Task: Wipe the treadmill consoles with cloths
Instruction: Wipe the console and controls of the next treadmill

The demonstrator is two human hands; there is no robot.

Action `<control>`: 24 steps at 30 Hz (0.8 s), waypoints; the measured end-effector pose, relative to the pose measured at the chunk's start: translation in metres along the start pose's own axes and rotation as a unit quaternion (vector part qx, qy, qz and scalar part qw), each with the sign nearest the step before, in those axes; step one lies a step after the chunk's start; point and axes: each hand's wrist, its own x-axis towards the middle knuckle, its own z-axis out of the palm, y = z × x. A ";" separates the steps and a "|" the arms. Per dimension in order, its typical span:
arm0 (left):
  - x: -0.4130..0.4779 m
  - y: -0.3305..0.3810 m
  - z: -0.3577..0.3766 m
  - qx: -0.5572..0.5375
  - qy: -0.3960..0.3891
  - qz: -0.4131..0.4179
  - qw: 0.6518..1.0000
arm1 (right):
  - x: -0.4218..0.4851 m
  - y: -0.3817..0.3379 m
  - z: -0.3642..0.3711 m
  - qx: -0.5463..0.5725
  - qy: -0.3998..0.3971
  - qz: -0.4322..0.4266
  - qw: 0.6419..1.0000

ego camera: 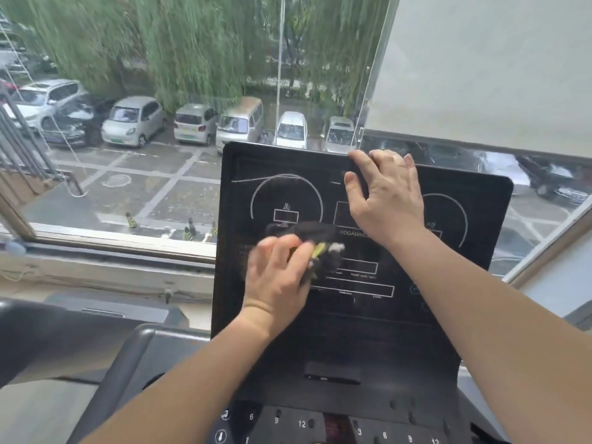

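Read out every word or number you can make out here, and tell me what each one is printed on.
"ROGAMME": on the console, mid-panel, its start possibly covered by the cloth.
"3", "6", "9", "12": left button row.
"3", "6", "9", "12": right button row.
Too blurred to read: the small labels under the console's boxes.

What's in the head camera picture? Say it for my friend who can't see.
A person's left hand presses a dark cloth on a black treadmill console, while the right hand holds its top edge. Behind it, a window shows parked cars and trees.
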 end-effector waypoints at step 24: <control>0.054 -0.034 -0.019 0.041 -0.104 0.289 0.951 | -0.002 0.011 0.016 -0.019 0.113 -0.047 0.992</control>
